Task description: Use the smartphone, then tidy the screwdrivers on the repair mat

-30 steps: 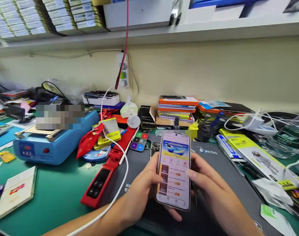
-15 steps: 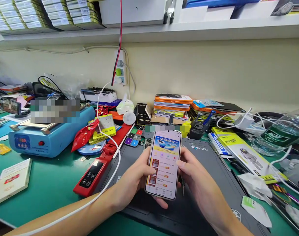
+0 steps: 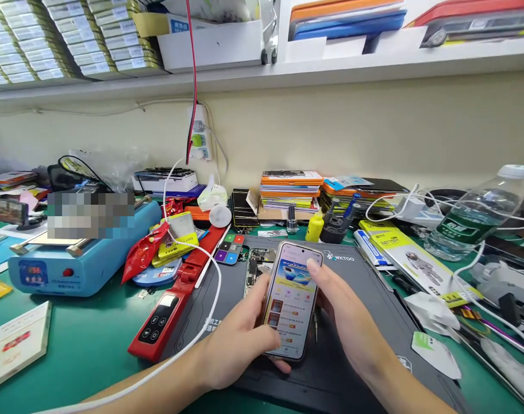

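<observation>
A smartphone [image 3: 293, 305] with a lit screen, showing a blue-and-yellow banner above a list, is held over the dark work mat [image 3: 352, 368]. My left hand [image 3: 245, 339] is closed around its left side and lower back, the thumb lying over the lower screen. From the other side my right hand [image 3: 343, 305] grips it, thumb at the screen's upper right; its other fingers are mostly hidden. A thin metal tip [image 3: 316, 328] shows beside the phone below my right hand; I cannot tell whether it is held. Behind the phone lies an opened phone with bare circuitry [image 3: 258, 264].
A red tool with touch buttons [image 3: 158, 325] lies left of the mat, crossed by a white cable [image 3: 216, 287]. Further left stands a blue machine [image 3: 85, 264]. Battery packs [image 3: 411, 259] and a water bottle [image 3: 464, 224] are at right. A red-black wire [image 3: 193, 69] hangs down.
The view has tilted up slightly. My right thumb has moved up to the screen's upper right, and my left thumb lower on the screen. The phone leans more, uncovering more of the opened phone.
</observation>
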Available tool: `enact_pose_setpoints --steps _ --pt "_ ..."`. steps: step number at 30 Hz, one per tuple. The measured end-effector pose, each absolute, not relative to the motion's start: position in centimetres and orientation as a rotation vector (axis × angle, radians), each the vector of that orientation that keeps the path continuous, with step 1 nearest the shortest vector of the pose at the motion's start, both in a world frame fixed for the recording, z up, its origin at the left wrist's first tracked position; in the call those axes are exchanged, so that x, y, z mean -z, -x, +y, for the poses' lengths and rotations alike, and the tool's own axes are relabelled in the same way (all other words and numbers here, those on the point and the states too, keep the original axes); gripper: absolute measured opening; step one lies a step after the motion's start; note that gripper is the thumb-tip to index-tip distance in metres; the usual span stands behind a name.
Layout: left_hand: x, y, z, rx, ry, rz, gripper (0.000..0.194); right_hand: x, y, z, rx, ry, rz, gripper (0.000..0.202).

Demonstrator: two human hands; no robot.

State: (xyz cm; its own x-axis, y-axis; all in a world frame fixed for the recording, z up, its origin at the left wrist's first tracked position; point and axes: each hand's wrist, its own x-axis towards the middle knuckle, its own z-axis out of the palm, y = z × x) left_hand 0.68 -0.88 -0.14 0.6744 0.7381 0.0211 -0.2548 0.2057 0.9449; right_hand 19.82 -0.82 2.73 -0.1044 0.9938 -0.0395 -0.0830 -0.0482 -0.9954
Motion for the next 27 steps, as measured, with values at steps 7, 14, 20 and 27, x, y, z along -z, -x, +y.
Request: enact_pose_setpoints --steps 7,14,20,27 --pt "0.0 -0.4 -0.9 -0.750 -1.154 0.428 0.069 -2.7 -20.0 -1.0 -1.385 1.065 -1.152 0.049" --pt "-0.5 -0.1 0.2 -0.849 -0.971 0.228 0.054 -2.2 -19.7 -1.7 -1.589 0.927 -1.221 0.048" --pt "-1.0 0.5 0.7 -0.869 -0.944 0.258 0.082 -1.8 -19.6 -1.4 -1.647 0.885 -1.182 0.046" --pt "-1.2 0.6 0.9 -0.845 -0.973 0.306 0.077 -2.1 -19.7 -1.4 -1.603 0.888 -1.248 0.039"
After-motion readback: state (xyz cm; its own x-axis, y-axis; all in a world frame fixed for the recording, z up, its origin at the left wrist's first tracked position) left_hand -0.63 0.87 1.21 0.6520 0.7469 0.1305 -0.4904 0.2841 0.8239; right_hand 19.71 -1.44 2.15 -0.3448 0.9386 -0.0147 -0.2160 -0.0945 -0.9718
